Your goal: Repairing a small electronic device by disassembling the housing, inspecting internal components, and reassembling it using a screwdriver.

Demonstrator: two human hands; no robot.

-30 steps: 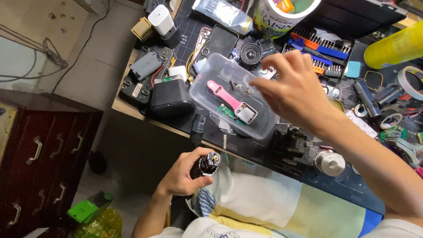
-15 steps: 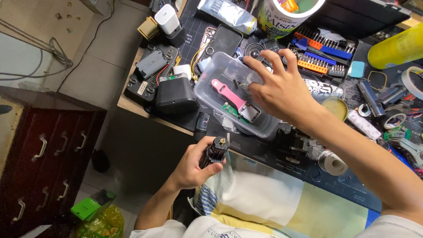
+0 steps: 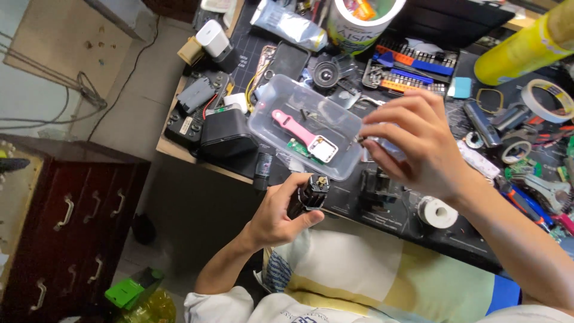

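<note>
My left hand is shut on a dark, stubby cylindrical device with a metal tip, held upright just below the desk's front edge. A clear plastic box lies on the desk above it, holding a pink watch strap joined to a white square watch body and a small green circuit board. My right hand hovers right of the box, fingers curled and apart, thumb and fingertips close to the box's right edge. Whether they pinch a tiny part is too small to tell.
Crowding the dark desk mat are a black box-shaped unit, a white adapter, a screwdriver bit set, a white tub, a yellow bottle, a tape roll and a wire spool. A dark wooden drawer chest stands at left.
My right hand has come out of the clear box and moved right. My left hand has raised the dark device closer to the desk edge.
</note>
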